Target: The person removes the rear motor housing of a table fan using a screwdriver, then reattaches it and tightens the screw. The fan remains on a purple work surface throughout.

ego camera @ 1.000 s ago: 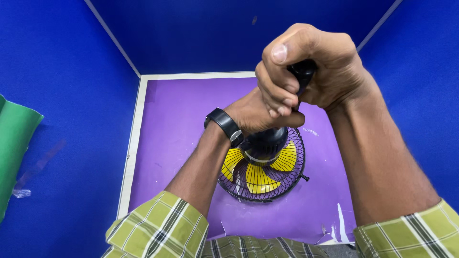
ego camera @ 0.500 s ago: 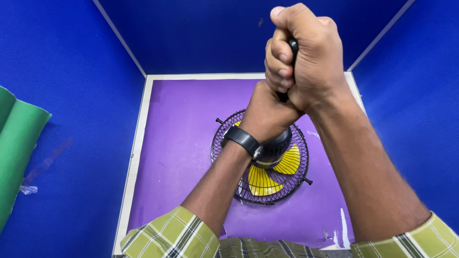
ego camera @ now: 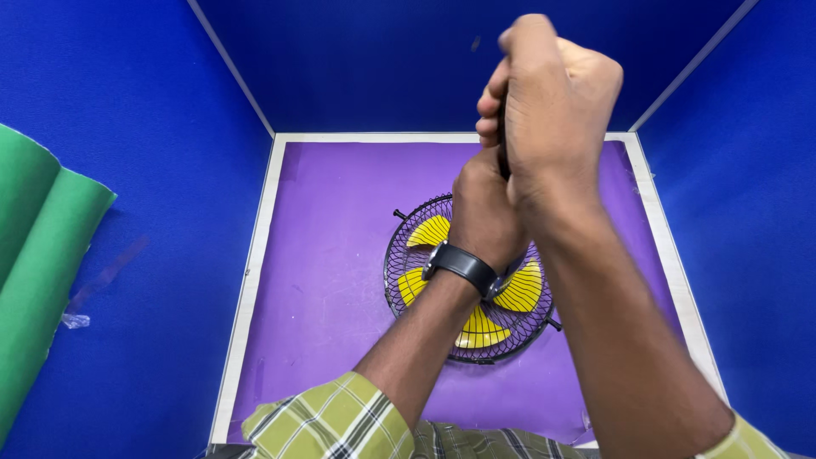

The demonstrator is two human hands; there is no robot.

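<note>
Right hand (ego camera: pixel 552 93) fisted around dark tool handle (ego camera: pixel 502 144) above round black wire-caged, yellow-bladed fan (ego camera: pixel 469 280); left hand (ego camera: pixel 484 212) steadies fan's hub, grip unclear. Keep tool vertical.

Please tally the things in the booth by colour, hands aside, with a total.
Yellow and black: 1, the fan
Black: 2, the watch and the tool handle in the right hand
Purple: 1, the mat
Green: 1, the sheet
Total: 5
</note>
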